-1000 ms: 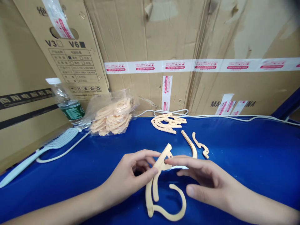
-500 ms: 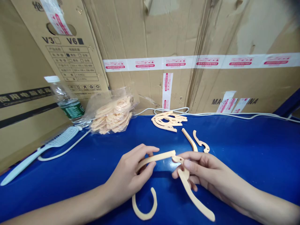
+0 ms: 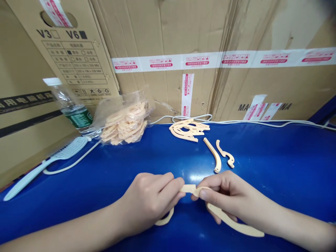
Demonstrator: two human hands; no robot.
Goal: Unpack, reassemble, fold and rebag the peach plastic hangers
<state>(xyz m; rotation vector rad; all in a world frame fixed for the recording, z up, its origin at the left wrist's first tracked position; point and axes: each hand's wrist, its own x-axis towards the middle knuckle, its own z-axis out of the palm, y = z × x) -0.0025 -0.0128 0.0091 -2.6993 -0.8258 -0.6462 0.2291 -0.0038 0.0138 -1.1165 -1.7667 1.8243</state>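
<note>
Cream plastic pieces of a folding clothes hanger are held between my two hands, low in the middle of the view. My left hand is closed over one slim piece, whose squared end pokes out past the fingertips. Below that hand shows a curved hook end; whether it joins the gripped piece is hidden. My right hand pinches the hanger's joint between thumb and fingers, and a curved arm hangs from it toward the lower right. At the joint, the squared end meets the rounded piece.
Beyond my right hand lie a curved hanger arm and a hook piece. Farther back are stacked hanger pieces and a clear bag of more. A hairbrush, water bottle, white cable and cardboard boxes surround the blue table.
My left hand has closed more fully over the slim piece and moved toward my right hand. The arm below my right hand has swung outward to the right. The view has tilted slightly.
</note>
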